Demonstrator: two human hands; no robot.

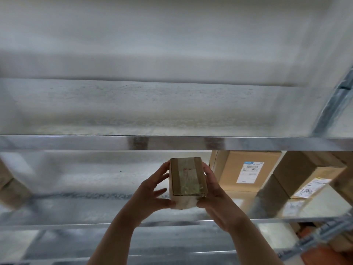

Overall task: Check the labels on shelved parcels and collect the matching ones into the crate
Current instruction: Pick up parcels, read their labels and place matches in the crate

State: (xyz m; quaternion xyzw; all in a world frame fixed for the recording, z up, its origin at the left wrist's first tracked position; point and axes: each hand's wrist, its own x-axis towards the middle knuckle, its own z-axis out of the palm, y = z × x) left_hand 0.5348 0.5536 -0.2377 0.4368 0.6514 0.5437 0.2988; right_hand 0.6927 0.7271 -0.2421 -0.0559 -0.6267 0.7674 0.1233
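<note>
Small box (188,178) is held up at the shelf (86,209) opening, left of a labelled box (242,169). Only tape and a faint red mark are shown; it should be turned steadily until a label faces up. Left grip (152,192) and right grip (216,199) are clamped on opposite sides, thumbs at the near end

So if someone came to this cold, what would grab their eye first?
First the small taped parcel in the middle, held up in front of the shelving between the left hand and the right hand. Next comes the bigger cardboard box with a white label, sitting on the shelf just to its right. Above both, the shiny metal shelf edge runs across the whole picture.
</note>
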